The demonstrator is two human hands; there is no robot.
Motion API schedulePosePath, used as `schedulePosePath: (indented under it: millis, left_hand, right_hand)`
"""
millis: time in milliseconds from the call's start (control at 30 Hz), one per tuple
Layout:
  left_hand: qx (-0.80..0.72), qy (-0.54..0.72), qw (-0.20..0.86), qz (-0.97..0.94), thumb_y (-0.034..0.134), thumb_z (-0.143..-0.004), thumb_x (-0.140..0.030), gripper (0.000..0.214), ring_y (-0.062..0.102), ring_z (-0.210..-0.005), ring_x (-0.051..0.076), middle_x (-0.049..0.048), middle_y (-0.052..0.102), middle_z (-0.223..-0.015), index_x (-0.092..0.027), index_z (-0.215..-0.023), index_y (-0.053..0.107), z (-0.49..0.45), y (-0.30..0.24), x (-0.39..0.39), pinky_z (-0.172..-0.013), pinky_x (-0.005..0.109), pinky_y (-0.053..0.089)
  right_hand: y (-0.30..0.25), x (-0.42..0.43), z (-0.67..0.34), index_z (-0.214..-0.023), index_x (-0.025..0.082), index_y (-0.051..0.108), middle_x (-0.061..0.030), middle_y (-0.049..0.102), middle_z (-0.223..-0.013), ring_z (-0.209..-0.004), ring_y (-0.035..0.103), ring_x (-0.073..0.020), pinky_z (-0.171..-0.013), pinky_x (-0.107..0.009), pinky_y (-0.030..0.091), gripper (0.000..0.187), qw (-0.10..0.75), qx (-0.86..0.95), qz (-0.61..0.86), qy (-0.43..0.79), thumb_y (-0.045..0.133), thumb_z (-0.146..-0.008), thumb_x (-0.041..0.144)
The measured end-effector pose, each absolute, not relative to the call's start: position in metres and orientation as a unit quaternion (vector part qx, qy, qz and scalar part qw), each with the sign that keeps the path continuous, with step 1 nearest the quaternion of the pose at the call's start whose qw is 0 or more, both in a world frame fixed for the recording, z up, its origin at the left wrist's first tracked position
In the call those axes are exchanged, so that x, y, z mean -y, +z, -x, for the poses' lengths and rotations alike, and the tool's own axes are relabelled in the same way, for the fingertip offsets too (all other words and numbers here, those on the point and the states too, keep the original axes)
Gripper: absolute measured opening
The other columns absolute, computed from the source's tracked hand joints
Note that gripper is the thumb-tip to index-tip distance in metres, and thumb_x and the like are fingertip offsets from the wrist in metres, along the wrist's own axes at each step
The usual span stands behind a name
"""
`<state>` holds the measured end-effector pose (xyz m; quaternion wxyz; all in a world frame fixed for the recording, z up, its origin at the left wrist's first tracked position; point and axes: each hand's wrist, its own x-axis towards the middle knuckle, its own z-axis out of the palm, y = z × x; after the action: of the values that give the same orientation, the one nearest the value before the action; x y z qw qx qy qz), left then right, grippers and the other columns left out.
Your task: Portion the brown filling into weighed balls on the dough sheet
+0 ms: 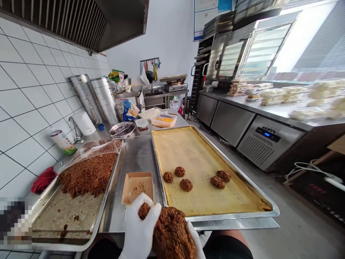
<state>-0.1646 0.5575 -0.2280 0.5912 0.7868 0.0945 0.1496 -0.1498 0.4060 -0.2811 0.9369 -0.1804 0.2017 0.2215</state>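
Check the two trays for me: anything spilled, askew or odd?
Loose crumbs lie on the bare near end of the left tray, apart from the brown heap. The yellow liner on the right tray looks crumpled at its near right corner rather than flat.

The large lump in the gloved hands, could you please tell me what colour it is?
The large lump is reddish brown, best seen in the head view.

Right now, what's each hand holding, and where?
Left hand: a small brown piece, ringed by thumb and finger. Right hand: a big lump, by its right side.
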Motion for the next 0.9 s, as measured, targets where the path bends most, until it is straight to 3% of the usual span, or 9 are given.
schedulePosePath:
  millis: [67, 133, 233, 300, 433, 567, 800, 900]
  left_hand:
    - [-0.111, 0.16, 0.671, -0.715, 0.06, -0.088, -0.036, 0.029, 0.044, -0.052, 0.009, -0.0047, 0.047, -0.059, -0.02, -0.067, 0.048, 0.164, -0.213, -0.569, -0.05, 0.021, 0.036]
    - [-0.124, 0.198, 0.681, -0.694, 0.058, -0.09, -0.037, 0.022, 0.048, -0.056, 0.01, -0.0037, 0.053, -0.066, -0.021, -0.076, 0.052, 0.157, -0.202, -0.589, -0.052, 0.022, 0.039]
    - [-0.105, 0.213, 0.533, -0.812, 0.056, -0.09, -0.036, 0.016, 0.06, -0.077, 0.016, 0.0001, 0.062, -0.084, -0.022, -0.092, 0.061, 0.133, -0.198, -0.624, -0.071, 0.027, 0.049]
    - [-0.065, 0.182, 0.39, -0.9, 0.055, -0.089, -0.032, 0.014, 0.062, -0.088, 0.019, 0.0032, 0.063, -0.092, -0.02, -0.086, 0.063, 0.113, -0.205, -0.641, -0.084, 0.033, 0.05]
    - [0.007, 0.118, 0.266, -0.957, 0.051, -0.088, -0.027, 0.02, 0.064, -0.088, 0.018, 0.0048, 0.062, -0.096, -0.016, -0.088, 0.068, 0.091, -0.228, -0.649, -0.089, 0.036, 0.05]
    - [0.025, 0.095, 0.264, -0.959, 0.052, -0.089, -0.028, 0.028, 0.068, -0.097, 0.02, 0.0051, 0.069, -0.106, -0.017, -0.106, 0.07, 0.092, -0.232, -0.65, -0.091, 0.034, 0.051]
    - [-0.149, 0.16, 0.328, -0.919, 0.058, -0.09, -0.04, 0.022, 0.07, -0.09, 0.022, 0.0012, 0.076, -0.095, -0.023, -0.092, 0.071, 0.125, -0.199, -0.668, -0.082, 0.033, 0.055]
    - [-0.116, 0.148, 0.371, -0.909, 0.058, -0.092, -0.042, 0.02, 0.07, -0.09, 0.021, -0.0015, 0.076, -0.095, -0.026, -0.093, 0.071, 0.154, -0.209, -0.627, -0.081, 0.031, 0.057]
  right_hand:
    - [-0.285, -0.418, 0.161, -0.112, 0.03, 0.072, -0.0052, 0.076, -0.115, -0.116, 0.067, -0.0314, -0.098, -0.059, 0.054, 0.039, 0.937, -0.209, 0.168, 0.224, 0.073, -0.075, 0.04]
    - [-0.287, -0.42, 0.165, -0.109, 0.022, 0.073, -0.01, 0.077, -0.111, -0.112, 0.069, -0.0301, -0.099, -0.058, 0.053, 0.037, 0.939, -0.218, 0.15, 0.219, 0.072, -0.08, 0.044]
    - [-0.288, -0.408, 0.162, -0.099, 0.024, 0.077, -0.0065, 0.08, -0.101, -0.107, 0.071, -0.028, -0.1, -0.054, 0.053, 0.03, 0.944, -0.234, 0.121, 0.201, 0.068, -0.084, 0.048]
    - [-0.287, -0.397, 0.159, -0.099, 0.027, 0.077, -0.0045, 0.08, -0.103, -0.104, 0.072, -0.0269, -0.099, -0.052, 0.054, 0.03, 0.944, -0.25, 0.094, 0.192, 0.065, -0.085, 0.05]
    - [-0.285, -0.384, 0.156, -0.114, 0.024, 0.074, -0.0086, 0.075, -0.12, -0.109, 0.07, -0.028, -0.099, -0.052, 0.054, 0.042, 0.939, -0.278, 0.04, 0.196, 0.062, -0.086, 0.053]
    - [-0.287, -0.382, 0.161, -0.118, 0.025, 0.071, -0.0068, 0.072, -0.127, -0.118, 0.066, -0.0272, -0.101, -0.049, 0.053, 0.045, 0.937, -0.288, 0.016, 0.196, 0.062, -0.087, 0.055]
    - [-0.305, -0.383, 0.169, -0.117, 0.032, 0.072, -0.0051, 0.076, -0.117, -0.113, 0.068, -0.0286, -0.102, -0.057, 0.05, 0.045, 0.941, -0.259, 0.043, 0.213, 0.065, -0.083, 0.06]
    - [-0.319, -0.385, 0.17, -0.114, 0.03, 0.073, -0.0077, 0.077, -0.114, -0.114, 0.067, -0.0318, -0.101, -0.059, 0.05, 0.047, 0.936, -0.256, 0.087, 0.227, 0.066, -0.08, 0.062]
